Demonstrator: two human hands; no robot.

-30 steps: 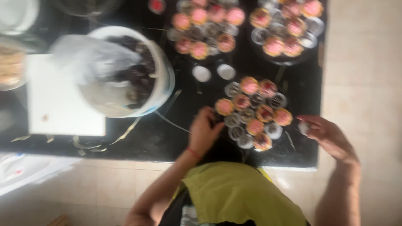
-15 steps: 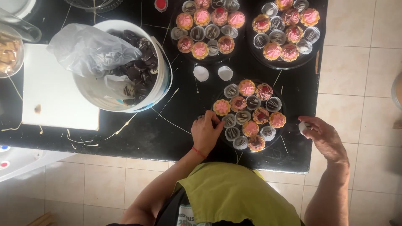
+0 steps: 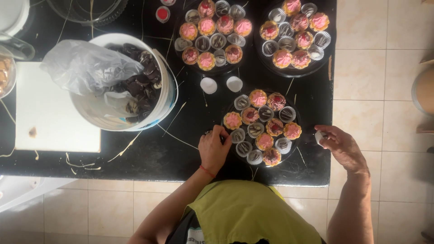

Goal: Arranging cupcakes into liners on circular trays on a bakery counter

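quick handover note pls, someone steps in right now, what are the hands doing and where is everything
Left hand: fingertips at the left rim of the near round tray, by a chocolate-drizzled cup.
Right hand: at the table's right edge, pinching a small white paper cup.
Near round tray: nearly full of pink-topped and chocolate sweets.
Two far trays: both filled.
Two empty white cups stand between the trays.
White bucket to the left holds dark chocolate pieces and a plastic bag.
Drizzle streaks mark the black table.
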